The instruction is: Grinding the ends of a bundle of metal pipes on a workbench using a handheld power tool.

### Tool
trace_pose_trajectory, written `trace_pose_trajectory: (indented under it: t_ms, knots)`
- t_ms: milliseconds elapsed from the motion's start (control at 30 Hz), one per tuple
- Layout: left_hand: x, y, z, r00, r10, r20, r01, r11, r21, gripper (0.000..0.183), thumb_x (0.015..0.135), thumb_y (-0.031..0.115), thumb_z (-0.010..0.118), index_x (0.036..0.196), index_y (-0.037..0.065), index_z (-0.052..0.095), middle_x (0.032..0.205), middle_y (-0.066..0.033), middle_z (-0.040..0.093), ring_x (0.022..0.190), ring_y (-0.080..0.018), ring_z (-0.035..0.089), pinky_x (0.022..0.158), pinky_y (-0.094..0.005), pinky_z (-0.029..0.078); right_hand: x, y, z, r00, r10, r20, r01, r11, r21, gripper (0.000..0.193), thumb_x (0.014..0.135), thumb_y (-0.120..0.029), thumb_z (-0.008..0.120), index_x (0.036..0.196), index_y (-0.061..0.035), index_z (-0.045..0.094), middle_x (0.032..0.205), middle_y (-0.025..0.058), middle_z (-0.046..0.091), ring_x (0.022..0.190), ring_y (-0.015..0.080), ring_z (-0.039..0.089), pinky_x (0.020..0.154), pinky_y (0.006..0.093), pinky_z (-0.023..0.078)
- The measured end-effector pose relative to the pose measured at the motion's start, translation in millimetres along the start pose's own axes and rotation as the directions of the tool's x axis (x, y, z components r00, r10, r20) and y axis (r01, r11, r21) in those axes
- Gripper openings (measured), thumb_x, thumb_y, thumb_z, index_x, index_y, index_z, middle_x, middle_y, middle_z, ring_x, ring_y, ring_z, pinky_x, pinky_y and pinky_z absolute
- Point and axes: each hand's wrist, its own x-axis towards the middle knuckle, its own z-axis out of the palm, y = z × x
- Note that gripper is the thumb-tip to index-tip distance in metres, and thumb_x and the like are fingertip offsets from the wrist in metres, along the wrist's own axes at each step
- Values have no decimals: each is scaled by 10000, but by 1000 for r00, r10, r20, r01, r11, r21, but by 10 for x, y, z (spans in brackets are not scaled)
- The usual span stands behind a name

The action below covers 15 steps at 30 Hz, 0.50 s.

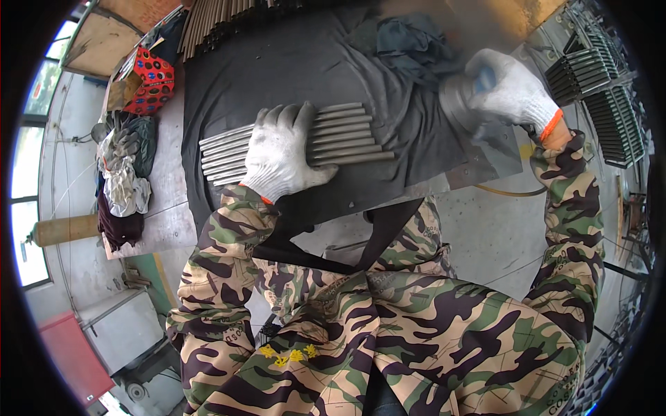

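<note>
My left hand point(283, 149), in a white knit glove with greyed fingertips, lies across a row of metal rods point(343, 135). Its fingers are stretched out flat over them, with the thumb apart to the right. Side by side, the rods rest on a black cloth point(277, 69), their right ends uneven. At the far right my right hand point(510, 87), gloved too, is closed round something bluish that the glove mostly covers. Just left of it is a round grey container point(454, 100), smeared and hard to make out.
A bundle of rods point(215, 24) lies at the table's far edge. Dark crumpled cloth point(409, 45) sits beyond the container. At left are a red patterned box point(151, 80) and used gloves point(119, 173). A rack of rods point(603, 104) stands at right; a gas cylinder point(66, 230) is far left.
</note>
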Motion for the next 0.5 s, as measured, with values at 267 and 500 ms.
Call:
trace_pose_trajectory:
  t_ms: [267,500]
  knots:
    - [80,-115,60,976,-136,-173,141,990,20,1021,741,582,870,1501,-10,531,1423,-222,619,1343,-425,568,1181,-564,408,74,-6,113,984,-78,-159,45,978,-201,447,836,-409,766,1172,-117,735,1198,163,738,1125,409,717,977,468,584]
    - [215,-78,70,950,-286,-129,293,956,36,999,759,637,840,1458,-16,547,1376,-197,603,1264,-391,564,1105,-568,412,-96,-169,11,972,-139,-187,112,982,-150,401,841,-380,769,1151,-129,728,1182,143,734,1121,400,710,975,467,579]
